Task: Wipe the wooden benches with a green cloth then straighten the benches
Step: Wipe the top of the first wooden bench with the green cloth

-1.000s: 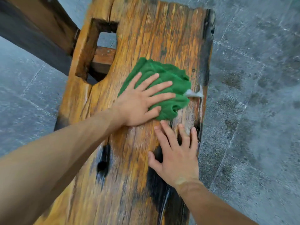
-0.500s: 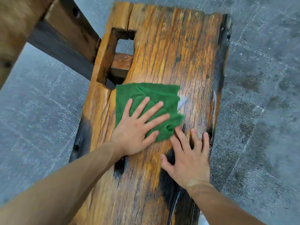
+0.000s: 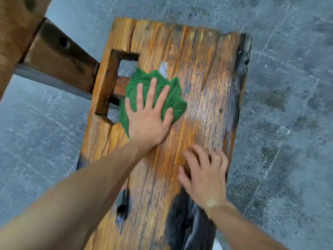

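A rough wooden bench (image 3: 203,91) runs away from me, orange-brown with black scorched patches and a rectangular cut-out (image 3: 124,82) near its far left. The green cloth (image 3: 173,98) lies crumpled on the seat beside that cut-out, a small white tag (image 3: 163,68) sticking out at its far edge. My left hand (image 3: 149,114) presses flat on the cloth with fingers spread. My right hand (image 3: 203,170) rests on the bare wood nearer to me, close to the right edge, fingers bent and blurred.
A dark wooden beam (image 3: 59,60) slants from the upper left down under the bench at the cut-out. More timber (image 3: 12,33) fills the top left corner. Grey stone floor (image 3: 288,123) lies on both sides of the bench.
My left hand has pushed the cloth farther along the seat and to the left, up beside the cut-out. My right hand's fingers have curled from flat. The view has shifted forward.
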Tool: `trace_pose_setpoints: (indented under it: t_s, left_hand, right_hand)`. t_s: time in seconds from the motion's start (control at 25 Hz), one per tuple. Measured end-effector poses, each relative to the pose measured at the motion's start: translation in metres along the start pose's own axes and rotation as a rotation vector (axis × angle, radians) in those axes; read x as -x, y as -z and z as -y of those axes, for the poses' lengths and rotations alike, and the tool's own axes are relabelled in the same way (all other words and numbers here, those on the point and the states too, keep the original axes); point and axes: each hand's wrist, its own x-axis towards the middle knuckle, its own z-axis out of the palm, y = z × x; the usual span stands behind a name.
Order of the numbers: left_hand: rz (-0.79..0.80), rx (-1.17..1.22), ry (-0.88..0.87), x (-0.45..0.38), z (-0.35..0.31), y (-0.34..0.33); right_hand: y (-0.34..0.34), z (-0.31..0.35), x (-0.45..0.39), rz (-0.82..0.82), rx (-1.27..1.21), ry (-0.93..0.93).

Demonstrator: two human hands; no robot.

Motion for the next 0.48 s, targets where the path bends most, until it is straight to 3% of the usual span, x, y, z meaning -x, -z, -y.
trace_pose_setpoints:
  t_s: [0.12,0.2,0.32,0.36,0.48]
  left_hand:
    - [-0.027,-0.063,-0.201,-0.07,-0.012,0.01]
    - [-0.031,-0.03,-0.072,-0.122,-0.014,0.019]
    - [-0.012,0.088,0.265,-0.171,-0.021,0.027]
    - [-0.013,0.088,0.293,-0.176,-0.03,0.028]
    - [0.012,0.026,0.053,-0.169,-0.077,0.027]
  right_hand:
    - [0.004,-0.02,-0.076,-0.059,0.001,-0.087]
    - [0.002,-0.02,-0.088,-0.068,0.009,-0.075]
    - [0.0,-0.022,-0.085,-0.08,-0.013,-0.058]
    - [0.0,-0.023,-0.087,-0.071,-0.012,-0.055]
    - [0.0,-0.023,-0.091,-0.057,0.018,-0.055]
